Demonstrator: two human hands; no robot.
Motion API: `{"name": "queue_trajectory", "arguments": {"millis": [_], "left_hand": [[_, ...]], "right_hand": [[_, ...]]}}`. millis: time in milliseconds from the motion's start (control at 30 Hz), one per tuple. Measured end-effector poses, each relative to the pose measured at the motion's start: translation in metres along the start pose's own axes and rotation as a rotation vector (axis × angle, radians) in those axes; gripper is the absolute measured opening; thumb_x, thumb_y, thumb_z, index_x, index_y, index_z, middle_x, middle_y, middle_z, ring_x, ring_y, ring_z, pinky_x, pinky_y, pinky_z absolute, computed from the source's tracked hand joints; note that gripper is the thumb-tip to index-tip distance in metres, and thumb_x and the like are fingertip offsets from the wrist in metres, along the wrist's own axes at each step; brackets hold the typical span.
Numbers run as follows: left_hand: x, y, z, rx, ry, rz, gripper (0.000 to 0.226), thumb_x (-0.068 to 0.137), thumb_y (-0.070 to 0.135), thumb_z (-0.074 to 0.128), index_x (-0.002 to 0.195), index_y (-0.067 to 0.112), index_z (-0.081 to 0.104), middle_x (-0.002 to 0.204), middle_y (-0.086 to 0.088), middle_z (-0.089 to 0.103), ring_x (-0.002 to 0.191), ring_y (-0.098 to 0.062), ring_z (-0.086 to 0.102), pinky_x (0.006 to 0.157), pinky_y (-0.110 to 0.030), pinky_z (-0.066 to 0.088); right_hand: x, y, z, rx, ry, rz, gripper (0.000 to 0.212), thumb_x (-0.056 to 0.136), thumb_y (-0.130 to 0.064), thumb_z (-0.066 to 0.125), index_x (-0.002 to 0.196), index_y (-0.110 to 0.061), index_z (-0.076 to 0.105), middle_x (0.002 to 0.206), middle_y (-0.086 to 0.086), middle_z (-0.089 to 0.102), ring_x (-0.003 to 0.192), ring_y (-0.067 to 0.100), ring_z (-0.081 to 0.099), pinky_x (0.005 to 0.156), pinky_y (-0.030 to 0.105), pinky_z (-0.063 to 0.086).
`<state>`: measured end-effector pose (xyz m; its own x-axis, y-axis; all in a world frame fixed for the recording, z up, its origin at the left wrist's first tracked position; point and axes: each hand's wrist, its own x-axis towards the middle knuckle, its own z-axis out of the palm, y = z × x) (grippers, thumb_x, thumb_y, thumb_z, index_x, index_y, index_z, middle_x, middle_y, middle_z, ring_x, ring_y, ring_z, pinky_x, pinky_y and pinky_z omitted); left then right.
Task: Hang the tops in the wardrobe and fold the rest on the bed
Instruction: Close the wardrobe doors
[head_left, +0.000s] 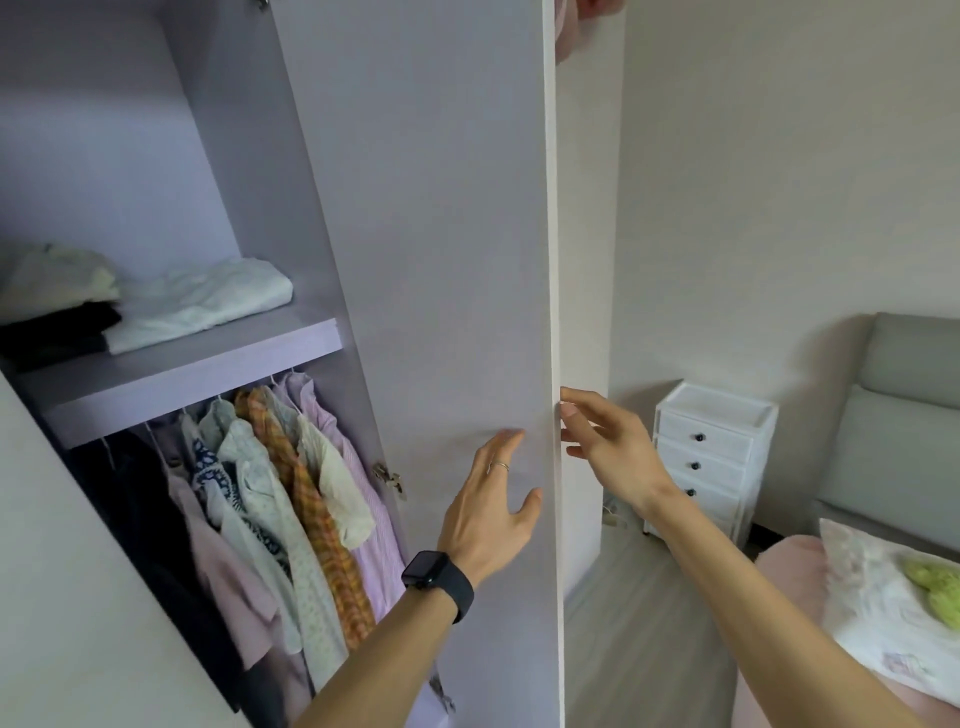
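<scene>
The lilac wardrobe stands with its door (447, 249) swung out towards me. Several tops (291, 509) hang on the rail under the shelf (197, 369), among them an orange checked shirt and a pale pink one. My left hand (493, 514), with a dark watch on its wrist, lies flat with straight fingers on the inner face of the door. My right hand (605, 447) is on the far side of the door, fingers spread, fingertips at the door's white edge. Neither hand holds anything. The bed (789, 582) with its pink cover is at the lower right.
Folded white, cream and black clothes (197, 301) lie on the shelf. A white drawer unit (711, 457) stands by the wall beside the grey headboard (904, 426). On the bed lies a white patterned pillow (883, 613) with a green thing on it.
</scene>
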<state>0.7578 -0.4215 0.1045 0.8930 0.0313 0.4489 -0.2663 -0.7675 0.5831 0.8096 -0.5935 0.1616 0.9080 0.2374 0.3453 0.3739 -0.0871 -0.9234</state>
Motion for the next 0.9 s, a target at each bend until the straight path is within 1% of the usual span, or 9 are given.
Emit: {"name": "queue_trajectory", "arguments": {"millis": [100, 200, 367, 433, 533, 600, 667, 767, 900], "left_hand": [[-0.018, -0.003, -0.01, -0.065, 0.041, -0.015, 0.063, 0.093, 0.038, 0.062, 0.147, 0.039, 0.031, 0.148, 0.018, 0.036, 0.128, 0.003, 0.047, 0.099, -0.026, 0.047], [-0.046, -0.011, -0.029, -0.145, 0.098, -0.041, 0.063, 0.087, 0.054, 0.063, 0.141, 0.046, 0.032, 0.143, 0.021, 0.042, 0.12, 0.01, 0.053, 0.093, -0.016, 0.047], [-0.099, -0.036, -0.073, -0.13, 0.136, -0.215, 0.062, 0.082, 0.067, 0.065, 0.136, 0.057, 0.037, 0.132, 0.03, 0.056, 0.105, 0.004, 0.064, 0.091, -0.033, 0.056], [-0.118, -0.046, -0.093, -0.067, 0.172, -0.282, 0.054, 0.082, 0.068, 0.064, 0.129, 0.063, 0.039, 0.12, 0.032, 0.062, 0.099, 0.003, 0.066, 0.09, -0.028, 0.055], [-0.143, -0.06, -0.119, -0.033, 0.287, -0.371, 0.036, 0.085, 0.06, 0.061, 0.114, 0.072, 0.044, 0.103, 0.038, 0.066, 0.091, 0.008, 0.066, 0.082, -0.009, 0.051], [-0.158, -0.07, -0.133, -0.04, 0.375, -0.432, 0.034, 0.089, 0.046, 0.066, 0.105, 0.073, 0.051, 0.096, 0.04, 0.066, 0.087, 0.009, 0.066, 0.079, -0.005, 0.048], [-0.171, -0.086, -0.146, -0.074, 0.442, -0.49, 0.034, 0.091, 0.035, 0.07, 0.101, 0.066, 0.059, 0.093, 0.033, 0.07, 0.086, 0.006, 0.068, 0.078, -0.005, 0.049], [-0.181, -0.109, -0.169, -0.143, 0.495, -0.547, 0.024, 0.091, 0.041, 0.07, 0.113, 0.051, 0.066, 0.1, 0.025, 0.072, 0.091, 0.003, 0.068, 0.079, -0.013, 0.053], [-0.175, -0.142, -0.199, -0.176, 0.555, -0.583, 0.023, 0.087, 0.052, 0.07, 0.11, 0.05, 0.066, 0.103, 0.03, 0.07, 0.1, 0.007, 0.064, 0.077, -0.009, 0.049]], "right_hand": [[-0.012, -0.004, 0.011, 0.061, -0.041, -0.037, 0.022, 0.099, -0.037, 0.064, 0.099, -0.057, 0.072, 0.105, -0.02, 0.074, 0.091, 0.009, 0.074, 0.08, 0.025, 0.058], [-0.026, -0.007, 0.034, 0.109, -0.101, -0.085, 0.02, 0.091, -0.039, 0.073, 0.1, -0.057, 0.073, 0.104, -0.016, 0.076, 0.089, 0.01, 0.075, 0.075, 0.018, 0.057], [-0.041, -0.013, 0.096, 0.146, -0.194, -0.267, 0.026, 0.086, -0.031, 0.079, 0.109, -0.043, 0.076, 0.107, -0.015, 0.075, 0.087, 0.014, 0.075, 0.076, 0.02, 0.057], [-0.043, -0.018, 0.125, 0.131, -0.236, -0.36, 0.031, 0.086, -0.03, 0.08, 0.115, -0.038, 0.074, 0.111, -0.016, 0.072, 0.092, 0.012, 0.074, 0.078, 0.02, 0.057], [-0.041, -0.025, 0.17, 0.068, -0.286, -0.45, 0.043, 0.086, -0.04, 0.08, 0.127, -0.037, 0.067, 0.122, -0.02, 0.064, 0.104, 0.007, 0.069, 0.079, 0.025, 0.06], [-0.036, -0.03, 0.197, -0.014, -0.306, -0.517, 0.053, 0.086, -0.048, 0.077, 0.135, -0.041, 0.058, 0.134, -0.023, 0.055, 0.116, 0.004, 0.061, 0.085, 0.025, 0.057], [-0.03, -0.036, 0.229, -0.074, -0.332, -0.585, 0.065, 0.086, -0.051, 0.076, 0.144, -0.04, 0.047, 0.149, -0.02, 0.041, 0.133, 0.003, 0.047, 0.1, 0.023, 0.048], [-0.02, -0.05, 0.278, -0.152, -0.339, -0.663, 0.084, 0.085, -0.055, 0.074, 0.155, -0.041, 0.03, 0.165, -0.011, 0.016, 0.151, 0.005, 0.018, 0.109, 0.013, 0.024], [-0.004, -0.065, 0.336, -0.289, -0.25, -0.844, 0.086, 0.087, -0.047, 0.072, 0.159, -0.031, 0.027, 0.169, 0.005, 0.005, 0.156, 0.02, 0.002, 0.123, 0.034, 0.018]]}}
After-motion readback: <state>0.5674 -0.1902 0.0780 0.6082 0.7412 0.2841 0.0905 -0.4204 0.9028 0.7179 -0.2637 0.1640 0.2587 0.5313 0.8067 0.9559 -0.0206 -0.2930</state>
